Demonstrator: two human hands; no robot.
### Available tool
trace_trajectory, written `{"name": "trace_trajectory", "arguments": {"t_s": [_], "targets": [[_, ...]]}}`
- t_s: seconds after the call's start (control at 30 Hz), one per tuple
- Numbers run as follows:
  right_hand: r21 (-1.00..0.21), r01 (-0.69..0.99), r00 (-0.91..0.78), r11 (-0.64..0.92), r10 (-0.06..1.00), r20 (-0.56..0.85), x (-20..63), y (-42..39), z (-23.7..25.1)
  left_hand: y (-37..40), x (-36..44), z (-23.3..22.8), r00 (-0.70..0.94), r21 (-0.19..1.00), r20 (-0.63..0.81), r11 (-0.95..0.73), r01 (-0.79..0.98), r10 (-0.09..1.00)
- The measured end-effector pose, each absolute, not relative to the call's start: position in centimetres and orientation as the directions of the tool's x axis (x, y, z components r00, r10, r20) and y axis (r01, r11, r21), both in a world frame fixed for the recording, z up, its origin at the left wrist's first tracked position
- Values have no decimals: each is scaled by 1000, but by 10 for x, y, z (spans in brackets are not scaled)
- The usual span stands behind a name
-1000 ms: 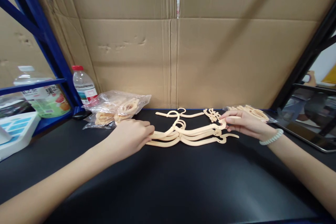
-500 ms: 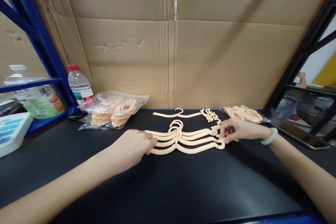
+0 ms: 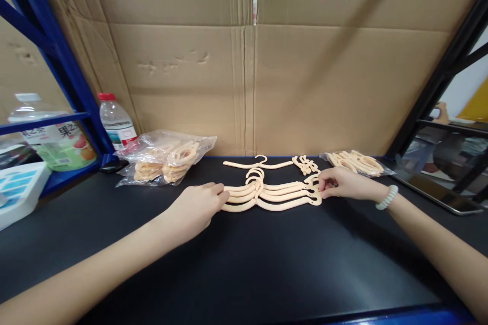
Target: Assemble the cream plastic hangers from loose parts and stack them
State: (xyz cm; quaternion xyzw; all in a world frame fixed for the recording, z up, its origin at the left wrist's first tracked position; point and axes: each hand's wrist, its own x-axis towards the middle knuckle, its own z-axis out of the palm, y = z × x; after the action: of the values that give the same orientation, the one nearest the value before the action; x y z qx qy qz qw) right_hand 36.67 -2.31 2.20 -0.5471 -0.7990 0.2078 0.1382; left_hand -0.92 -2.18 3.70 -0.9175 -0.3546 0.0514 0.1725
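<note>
Head view: overlapping beige clothes hangers (image 3: 275,207) lie centre frame on the black table (image 3: 244,264). My left hand (image 3: 196,208) pinches their left ends; my right hand (image 3: 343,183), their right ends. Light, even pressure should keep the hooks (image 3: 262,188) aligned.

Spans the foreground as a smooth black counter (image 3: 244,264), edged in blue at the near right, and bears in the middle a row of overlapping cream hangers (image 3: 278,207), with a single hanger (image 3: 278,166) lying flat behind. Carries, farther right, a small heap of cream pieces (image 3: 306,165), a clear bag of cream parts (image 3: 354,163) and a flat dark panel (image 3: 438,195). Supports on the left a fuller clear bag (image 3: 163,157) just in front of a red-capped bottle (image 3: 116,124), plus a small black object (image 3: 114,165) and a white tray (image 3: 28,206) with blue sections.
</note>
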Motion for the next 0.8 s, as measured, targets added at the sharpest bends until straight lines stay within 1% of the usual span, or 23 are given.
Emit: {"name": "trace_trajectory", "arguments": {"t_s": [0.23, 0.33, 0.47, 0.57, 0.7, 0.8], "targets": [[-421, 845, -339, 329, 939, 53, 365, -22, 21, -20, -6, 33, 717, -402, 125, -626, 668, 685], [-378, 862, -340, 337, 939, 62, 363, -24, 24, -26, -2, 30, 698, -392, 160, -604, 694, 698], [-300, 863, -390, 406, 914, 113, 362, -31, 29, -36, 5, 18, 709, -283, 224, -651, 704, 669], [-277, 833, -461, 479, 878, 131, 364, -33, 29, -38, 8, 7, 728, -209, 237, -698, 685, 643], [-266, 804, -530, 531, 844, 82, 367, -29, 21, -35, 7, -1, 717, -133, 220, -708, 694, 662], [-255, 816, -519, 519, 852, 71, 368, -25, 17, -32, 5, -2, 694, -64, 193, -697, 714, 693]]}}
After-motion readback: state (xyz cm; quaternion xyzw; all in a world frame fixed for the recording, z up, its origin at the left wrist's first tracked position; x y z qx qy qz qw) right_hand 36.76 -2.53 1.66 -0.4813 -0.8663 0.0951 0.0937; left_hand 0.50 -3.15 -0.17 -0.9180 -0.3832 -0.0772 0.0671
